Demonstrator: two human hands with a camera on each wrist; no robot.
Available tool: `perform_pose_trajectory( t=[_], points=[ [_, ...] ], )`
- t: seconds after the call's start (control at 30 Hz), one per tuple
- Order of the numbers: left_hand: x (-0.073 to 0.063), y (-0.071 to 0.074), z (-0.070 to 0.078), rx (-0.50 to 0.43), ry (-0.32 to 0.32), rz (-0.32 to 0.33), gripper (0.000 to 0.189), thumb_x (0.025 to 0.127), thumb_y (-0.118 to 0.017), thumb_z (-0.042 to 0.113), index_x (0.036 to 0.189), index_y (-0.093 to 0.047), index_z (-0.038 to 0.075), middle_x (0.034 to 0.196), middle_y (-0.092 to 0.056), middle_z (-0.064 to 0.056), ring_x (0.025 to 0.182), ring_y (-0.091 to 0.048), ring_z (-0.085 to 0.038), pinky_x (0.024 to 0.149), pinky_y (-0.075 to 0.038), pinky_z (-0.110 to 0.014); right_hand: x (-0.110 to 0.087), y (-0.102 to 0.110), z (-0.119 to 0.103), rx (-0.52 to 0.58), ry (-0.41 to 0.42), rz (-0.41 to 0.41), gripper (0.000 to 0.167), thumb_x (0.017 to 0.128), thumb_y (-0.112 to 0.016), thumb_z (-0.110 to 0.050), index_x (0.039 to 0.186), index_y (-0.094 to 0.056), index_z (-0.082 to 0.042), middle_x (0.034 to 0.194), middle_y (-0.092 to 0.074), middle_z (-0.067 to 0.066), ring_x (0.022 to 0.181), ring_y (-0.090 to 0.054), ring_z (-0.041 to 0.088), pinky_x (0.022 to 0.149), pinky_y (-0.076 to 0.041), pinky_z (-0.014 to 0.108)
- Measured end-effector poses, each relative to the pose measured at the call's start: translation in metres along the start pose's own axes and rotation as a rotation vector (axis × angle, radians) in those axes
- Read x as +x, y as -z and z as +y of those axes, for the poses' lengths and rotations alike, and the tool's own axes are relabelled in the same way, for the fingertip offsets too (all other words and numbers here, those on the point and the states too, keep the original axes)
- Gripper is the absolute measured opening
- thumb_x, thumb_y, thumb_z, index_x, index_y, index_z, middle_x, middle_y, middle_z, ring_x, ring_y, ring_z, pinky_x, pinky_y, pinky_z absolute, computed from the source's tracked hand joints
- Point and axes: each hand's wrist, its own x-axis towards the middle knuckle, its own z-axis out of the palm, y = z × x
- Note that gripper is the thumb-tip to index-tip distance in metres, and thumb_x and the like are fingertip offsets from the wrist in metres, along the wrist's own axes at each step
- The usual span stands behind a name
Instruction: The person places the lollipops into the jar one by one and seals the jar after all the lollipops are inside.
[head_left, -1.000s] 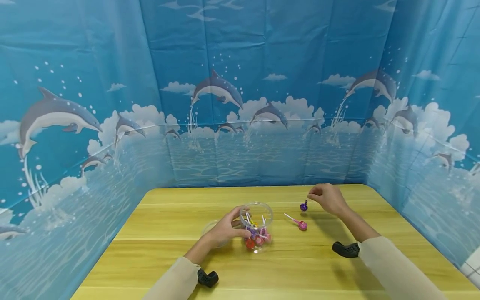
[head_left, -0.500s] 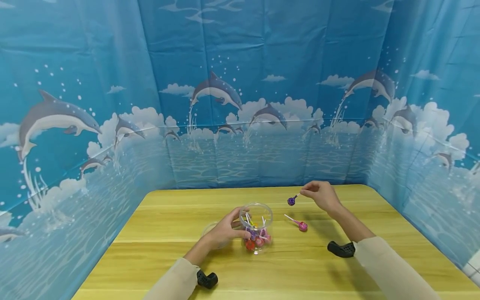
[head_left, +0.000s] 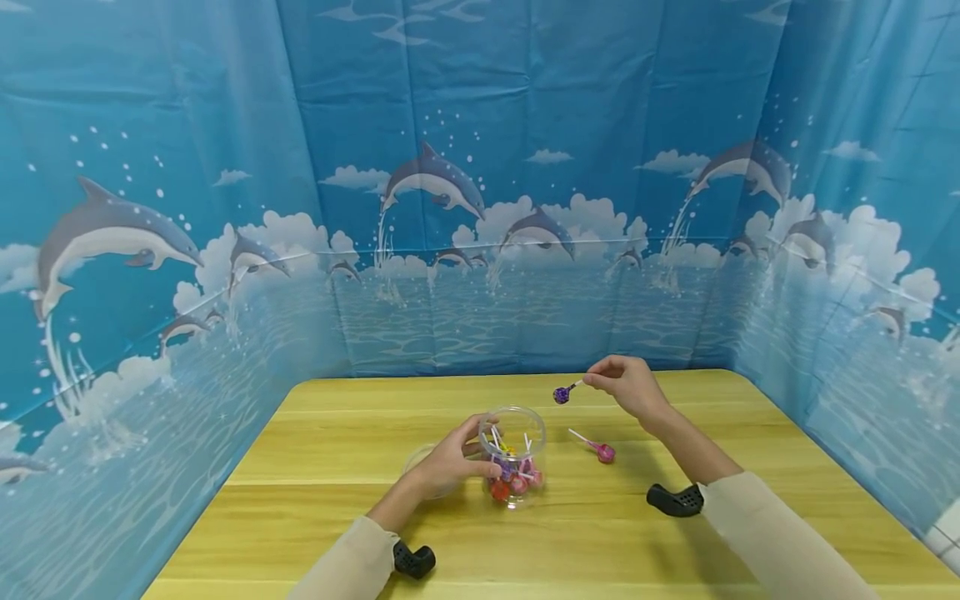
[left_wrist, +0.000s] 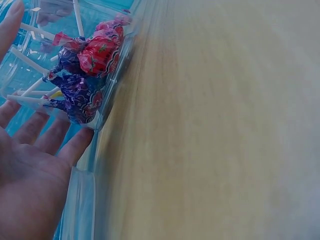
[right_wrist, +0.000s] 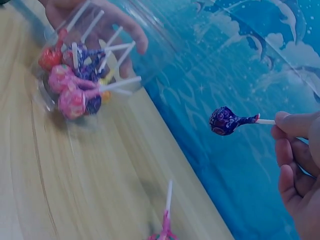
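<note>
My right hand (head_left: 633,390) pinches the white stick of a purple-wrapped lollipop (head_left: 561,395) between thumb and fingertips. The candy end points left, in the air above the back part of the table; the right wrist view shows this lollipop (right_wrist: 223,121) plainly. My left hand (head_left: 450,462) holds a clear plastic jar (head_left: 512,408) from its left side, thumb in front and fingers behind. Open at the top, the jar contains several red, pink and purple lollipops (right_wrist: 75,102), most sticks upward. A pink lollipop (head_left: 604,452) lies on the table right of the jar.
A clear round lid (head_left: 415,455) lies on the yellow wood-grain table (head_left: 322,467), partly hidden by my left hand. A blue dolphin-print curtain (head_left: 465,317) stands behind the table and along both sides. Black devices (head_left: 414,560) sit at both wrists.
My right hand has carried the purple lollipop leftward and slightly up, and its candy end has swung from hanging down to pointing left. The left hand and jar have stayed in place.
</note>
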Motion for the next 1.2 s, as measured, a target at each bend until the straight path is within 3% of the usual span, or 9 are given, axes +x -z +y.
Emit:
perform_pose_trajectory(
  t=[0.43,0.73,1.2],
  points=[
    [-0.002,-0.001,0.002,-0.013,0.005,0.000,0.080,0.092,-0.082,0.018,0.158,-0.037,0.013,0.157,-0.037,-0.028,0.140,-0.046,-0.038,0.105,-0.049,-0.044,-0.006,-0.010,-0.030,0.104,0.020,-0.052,0.022,0.099,-0.074,-0.023,0.108,-0.073,-0.002,0.109,-0.071,0.011,0.102,-0.063,0.029,0.082,-0.052,0.039],
    [-0.002,-0.002,0.003,-0.009,0.003,0.006,0.081,0.092,-0.083,0.018,0.158,-0.037,0.013,0.157,-0.036,-0.029,0.140,-0.046,-0.038,0.105,-0.049,-0.044,-0.011,-0.020,-0.047,0.169,0.088,-0.109,0.023,0.099,-0.074,-0.020,0.108,-0.072,0.001,0.106,-0.071,0.012,0.096,-0.065,0.024,0.082,-0.053,0.038],
    [0.000,-0.002,0.001,0.002,-0.001,0.010,0.082,0.091,-0.083,0.019,0.159,-0.037,0.012,0.158,-0.037,-0.025,0.140,-0.045,-0.041,0.106,-0.048,-0.045,-0.016,-0.040,-0.051,0.183,0.114,-0.181,0.015,0.099,-0.073,-0.016,0.102,-0.073,-0.001,0.102,-0.072,0.015,0.095,-0.069,0.027,0.089,-0.054,0.043]
  ],
)
